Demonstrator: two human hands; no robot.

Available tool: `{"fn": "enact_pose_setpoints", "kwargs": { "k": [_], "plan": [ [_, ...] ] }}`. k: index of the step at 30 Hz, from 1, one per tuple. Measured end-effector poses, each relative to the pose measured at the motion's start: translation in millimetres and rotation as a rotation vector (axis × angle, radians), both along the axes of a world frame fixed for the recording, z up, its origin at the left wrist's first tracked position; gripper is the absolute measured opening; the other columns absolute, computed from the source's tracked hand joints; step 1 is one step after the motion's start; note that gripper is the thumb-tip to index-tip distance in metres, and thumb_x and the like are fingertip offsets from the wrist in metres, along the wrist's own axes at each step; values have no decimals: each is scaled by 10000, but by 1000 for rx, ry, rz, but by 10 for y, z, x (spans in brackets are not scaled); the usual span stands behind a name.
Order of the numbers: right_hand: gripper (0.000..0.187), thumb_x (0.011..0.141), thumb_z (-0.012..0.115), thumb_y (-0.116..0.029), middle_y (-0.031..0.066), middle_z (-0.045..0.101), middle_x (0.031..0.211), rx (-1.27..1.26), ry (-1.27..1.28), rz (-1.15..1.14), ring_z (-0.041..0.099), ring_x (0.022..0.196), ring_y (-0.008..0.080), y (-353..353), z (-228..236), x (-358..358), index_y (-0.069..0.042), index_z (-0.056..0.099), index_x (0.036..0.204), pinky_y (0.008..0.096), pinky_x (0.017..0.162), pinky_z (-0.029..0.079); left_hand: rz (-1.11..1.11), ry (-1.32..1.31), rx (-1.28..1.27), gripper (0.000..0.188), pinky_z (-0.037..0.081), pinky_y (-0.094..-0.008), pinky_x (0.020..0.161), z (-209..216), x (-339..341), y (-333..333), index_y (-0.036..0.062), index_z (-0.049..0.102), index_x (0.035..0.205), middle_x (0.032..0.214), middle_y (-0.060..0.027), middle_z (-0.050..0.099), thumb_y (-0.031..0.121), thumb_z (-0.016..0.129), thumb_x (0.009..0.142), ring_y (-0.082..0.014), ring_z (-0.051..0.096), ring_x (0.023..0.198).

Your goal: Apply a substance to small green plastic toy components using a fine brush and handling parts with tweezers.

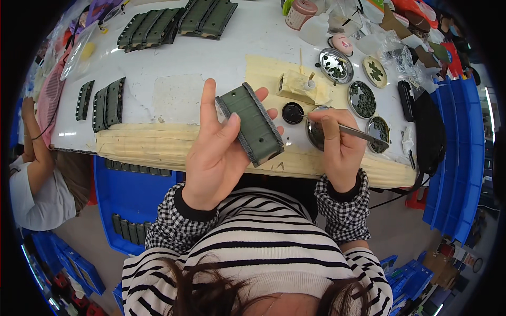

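Clasping green part (247, 124) in left hand (211, 152), left of black pot (291, 111); pinching tweezers (358, 133) in right hand (343, 150), tips at pot's rim.

The person's left hand (213, 145) holds a dark green ribbed piece (250, 124) above the worktop (158, 71), thumb laid on its face, fingertips showing beyond its far edge. In the right hand (340, 147) I can see metal tweezers (353, 131), their tips at a small black pot (290, 111), the back end crossing over a round dish (378, 118). More dishes (337, 79) with green bits stand nearby, beside a yellow-taped block (295, 88). Two narrower green pieces (108, 105) lie over on the left, with larger ones (150, 30) farther back. Below the near edge sits a blue crate (124, 187); someone in a white shirt (47, 197) is off to the left.
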State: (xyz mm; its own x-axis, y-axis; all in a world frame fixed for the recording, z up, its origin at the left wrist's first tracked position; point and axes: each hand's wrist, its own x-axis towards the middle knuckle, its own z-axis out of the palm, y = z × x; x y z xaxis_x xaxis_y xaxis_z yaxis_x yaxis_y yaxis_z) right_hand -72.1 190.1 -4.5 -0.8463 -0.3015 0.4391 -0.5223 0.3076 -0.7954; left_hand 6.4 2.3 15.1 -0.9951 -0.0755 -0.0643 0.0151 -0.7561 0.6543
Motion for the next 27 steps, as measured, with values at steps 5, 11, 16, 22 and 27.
{"fn": "enact_pose_setpoints", "kwargs": {
  "k": [5, 11, 16, 22, 27],
  "plan": [
    [112, 898, 609, -100, 84, 671, 810, 169, 92, 6, 564, 766, 247, -54, -61, -37, -33, 698, 891, 334, 693, 444, 47, -1, -7, 585, 405, -505, 1071, -126, 23, -115, 165, 66, 1523, 1407, -216, 375, 339, 344, 1038, -324, 476, 1250],
    [108, 891, 620, -110, 78, 678, 816, 208, 119, 1, 564, 770, 246, -57, -90, -47, -39, 701, 882, 339, 704, 444, 80, -58, 10, 596, 430, -479, 1056, -178, -16, -108, 149, 146, 1507, 1332, -189, 449, 402, 377, 1020, -352, 468, 1265],
    [118, 903, 599, -87, 80, 673, 821, 99, 101, 23, 567, 775, 240, -43, 58, 18, -20, 696, 899, 336, 731, 451, 126, -88, 71, 509, 437, -467, 1053, -182, -38, -96, 152, 248, 1462, 1306, -185, 479, 361, 401, 1023, -377, 438, 1299],
    [145, 917, 571, -86, 102, 684, 894, -96, 63, 286, 620, 816, 247, -79, 431, 268, 8, 681, 925, 349, 769, 465, 172, -83, 101, 357, 459, -464, 1028, -161, -89, -30, 172, 360, 1345, 1288, -158, 493, 289, 445, 1019, -379, 441, 1298],
    [166, 931, 573, -82, 175, 687, 956, -120, 8, 336, 643, 888, 258, -173, 385, 309, 31, 657, 1019, 327, 808, 503, 182, -48, 67, 327, 485, -475, 990, -141, -84, 17, 184, 359, 1304, 1276, -138, 488, 278, 469, 1011, -370, 446, 1296]
  ]
}}
